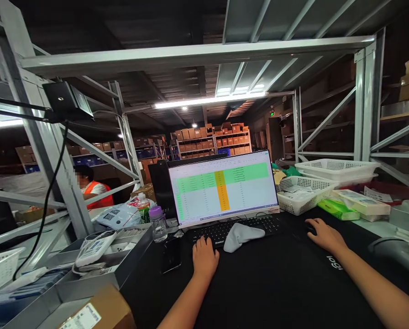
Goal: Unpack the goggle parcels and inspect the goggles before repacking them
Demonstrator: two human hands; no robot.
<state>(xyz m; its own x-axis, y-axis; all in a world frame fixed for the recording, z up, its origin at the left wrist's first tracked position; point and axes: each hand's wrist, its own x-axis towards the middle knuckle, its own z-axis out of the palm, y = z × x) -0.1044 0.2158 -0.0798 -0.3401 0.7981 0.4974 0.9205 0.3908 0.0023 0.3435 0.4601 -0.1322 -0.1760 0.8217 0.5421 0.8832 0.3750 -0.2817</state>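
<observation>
My left hand (204,258) rests at the left end of a black keyboard (269,224), its fingers stretched out over the keys and slightly apart. To the right, my right hand (324,235) lies over a dark computer mouse (309,229), only part of which shows past the fingers. A crumpled light grey cloth (240,236) covers the middle of the keyboard. Behind it stands a monitor (197,196) showing a spreadsheet with green rows and an orange column. Left of my left hand, a black phone (172,256) lies flat on the black desk mat (259,288).
A clear bottle with a purple lid (159,224) stands left of the monitor. Grey trays (122,260) and a cardboard box (112,310) line the left side. White baskets (302,198), a green packet (338,209) and a grey scanner (396,251) are right. Someone in an orange vest (103,196) sits beyond the rack.
</observation>
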